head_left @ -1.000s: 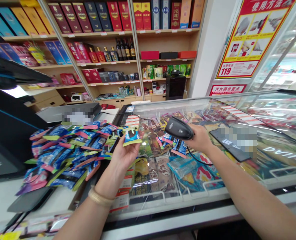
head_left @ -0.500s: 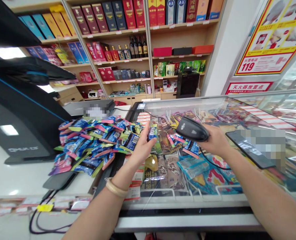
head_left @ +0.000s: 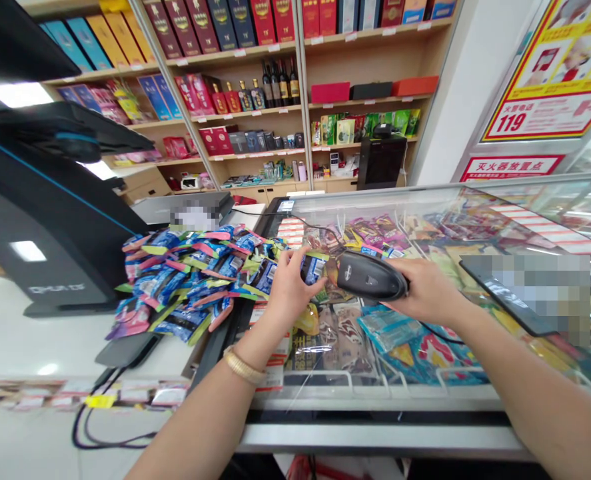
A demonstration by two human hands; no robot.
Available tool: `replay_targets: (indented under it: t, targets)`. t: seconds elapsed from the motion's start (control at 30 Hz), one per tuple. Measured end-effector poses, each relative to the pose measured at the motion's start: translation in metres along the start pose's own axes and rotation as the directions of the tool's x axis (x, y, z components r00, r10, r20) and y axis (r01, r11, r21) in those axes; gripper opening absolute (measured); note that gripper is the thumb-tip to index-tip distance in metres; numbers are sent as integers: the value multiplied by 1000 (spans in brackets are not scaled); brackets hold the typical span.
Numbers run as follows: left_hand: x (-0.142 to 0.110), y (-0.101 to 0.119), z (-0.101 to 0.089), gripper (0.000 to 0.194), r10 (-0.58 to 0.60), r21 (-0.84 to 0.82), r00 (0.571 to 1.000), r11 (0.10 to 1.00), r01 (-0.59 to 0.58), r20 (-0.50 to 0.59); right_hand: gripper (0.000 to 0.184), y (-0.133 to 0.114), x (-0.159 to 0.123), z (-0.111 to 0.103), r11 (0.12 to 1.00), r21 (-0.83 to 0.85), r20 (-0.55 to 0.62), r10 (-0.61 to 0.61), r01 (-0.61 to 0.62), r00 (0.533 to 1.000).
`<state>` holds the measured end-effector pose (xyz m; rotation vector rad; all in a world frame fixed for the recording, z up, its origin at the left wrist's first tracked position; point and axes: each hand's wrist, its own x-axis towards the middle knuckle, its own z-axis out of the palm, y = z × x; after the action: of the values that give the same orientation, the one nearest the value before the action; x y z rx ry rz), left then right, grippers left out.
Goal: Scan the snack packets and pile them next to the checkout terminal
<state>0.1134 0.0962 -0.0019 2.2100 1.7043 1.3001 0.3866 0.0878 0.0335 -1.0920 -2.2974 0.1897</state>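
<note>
Between the thumb and fingers of my left hand [head_left: 292, 283] is a small blue and green snack packet [head_left: 314, 268], its barcode label facing right. My right hand [head_left: 425, 288] is wrapped round a black handheld barcode scanner [head_left: 372, 275], whose head points left and sits close to the packet. Left of my left hand lies a heap of blue, pink and green snack packets [head_left: 190, 273]. Behind the scanner, a few similar packets [head_left: 380, 251] lie on the glass top, partly hidden by it.
A glass-topped freezer [head_left: 325, 390] with bagged goods inside stands before me. On its right lies a dark phone [head_left: 505, 293]. At left stand a checkout terminal [head_left: 65, 253], a black device with cables [head_left: 128, 350] and a white counter [head_left: 70, 340]. Stocked shelves [head_left: 255, 53] line the back.
My left hand has closed on the packet and lifted it, turning its label toward the scanner. The scanner has moved left and slightly down, nearer to it. The view has shifted a little.
</note>
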Motion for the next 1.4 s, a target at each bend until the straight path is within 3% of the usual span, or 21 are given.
replay_targets:
  t: [0.67,0.77,0.87,1.0,1.13,1.27,1.4]
  targets:
    - [0,1,-1,70,27,15,998,1000,-26,-64,20,2,1,-1,1000,5,49,23,-23,999]
    - [0,2,-1,69,13,-7,999,1000,-13,-51,23,8,2,-12,1000,4,-7,27,-27,1000]
    - [5,10,3,64,18,-46,1000,999,-19,-24,26,29,-1,-31,996,-70,-163,49,-61,985]
    - [20,35,21,63,115,-109,991,988,-107,69,21,72,-14,-58,945,-207,-394,155,-252,906]
    - [38,66,58,65,151,-151,977,980,-128,151,24,107,-29,-72,888,-275,-512,188,-368,838]
    - [46,92,95,65,130,-92,947,990,-108,295,27,123,-34,-75,829,-286,-549,270,-481,791]
    - [42,106,109,56,113,99,919,982,-162,378,32,126,-33,-74,794,-296,-505,342,-531,793]
